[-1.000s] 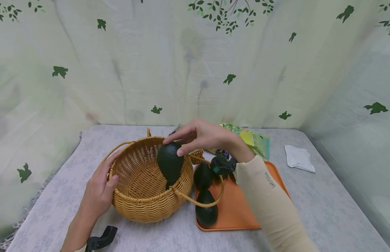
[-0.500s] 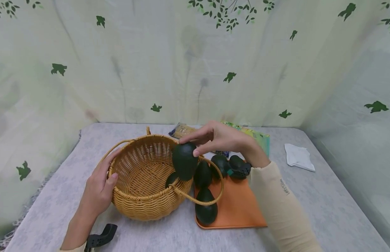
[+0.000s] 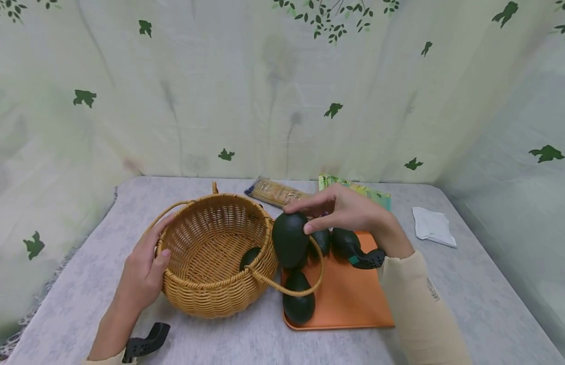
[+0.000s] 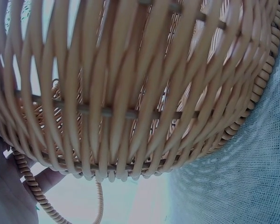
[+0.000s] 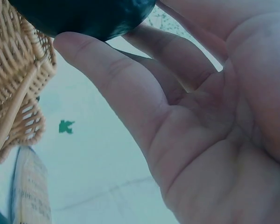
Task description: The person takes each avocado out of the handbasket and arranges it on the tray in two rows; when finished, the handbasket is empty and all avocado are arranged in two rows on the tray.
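Observation:
My left hand (image 3: 141, 274) grips the left rim of a round wicker basket (image 3: 214, 301), whose woven wall (image 4: 112, 93) fills much of the left wrist view. Between thumb and fingertips, my right hand (image 3: 351, 210) pinches a dark green avocado (image 3: 289, 241) from above. It hangs just outside the basket's right rim, over the left end of an orange tray (image 3: 351, 299). Another avocado (image 3: 249, 257) lies inside the basket, partly hidden by the rim. Several avocados, one at the near left corner (image 3: 298, 304), lie on the tray. One is mostly hidden behind the held avocado.
The basket's right handle (image 3: 321, 268) droops over the tray. Behind the right hand lie a clear packet of noodle-like food (image 3: 275, 191) and a green-yellow bag (image 3: 378, 197). A white packet (image 3: 434, 226) sits on the grey tablecloth at the right.
My right hand has carried the avocado rightward, from inside the basket to outside its right rim. The avocado remaining in the basket is now more visible. My left hand has stayed at the rim.

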`<state>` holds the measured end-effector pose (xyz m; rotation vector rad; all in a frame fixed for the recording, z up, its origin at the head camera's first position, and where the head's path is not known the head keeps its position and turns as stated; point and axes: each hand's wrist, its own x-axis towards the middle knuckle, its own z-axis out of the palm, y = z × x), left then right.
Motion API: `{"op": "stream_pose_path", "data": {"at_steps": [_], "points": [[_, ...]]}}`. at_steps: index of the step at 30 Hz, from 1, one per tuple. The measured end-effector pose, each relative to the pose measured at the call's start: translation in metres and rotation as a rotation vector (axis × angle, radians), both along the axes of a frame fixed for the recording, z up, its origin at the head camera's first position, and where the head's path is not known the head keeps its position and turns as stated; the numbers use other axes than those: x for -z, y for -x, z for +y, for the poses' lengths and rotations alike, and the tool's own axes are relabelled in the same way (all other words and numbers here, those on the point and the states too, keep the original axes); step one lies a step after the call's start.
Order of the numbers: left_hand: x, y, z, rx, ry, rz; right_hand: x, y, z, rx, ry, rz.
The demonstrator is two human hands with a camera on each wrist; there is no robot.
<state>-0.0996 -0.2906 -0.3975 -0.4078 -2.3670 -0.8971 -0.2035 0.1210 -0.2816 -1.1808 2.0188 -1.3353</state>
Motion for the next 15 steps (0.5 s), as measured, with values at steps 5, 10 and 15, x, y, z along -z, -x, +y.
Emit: {"op": "stream_pose_path", "data": {"at_steps": [5,10,15], "points": [[0.0,-0.002,0.0,-0.007,0.0,-0.01,0.01,-0.005,0.014,0.044,0.001,0.002],[0.001,0.0,0.0,0.004,0.004,0.001,0.021,-0.012,0.028,0.089,0.009,0.008],[0.001,0.001,0.0,0.0,0.003,0.007,0.03,-0.017,0.038,0.14,-0.003,-0.005]]}}
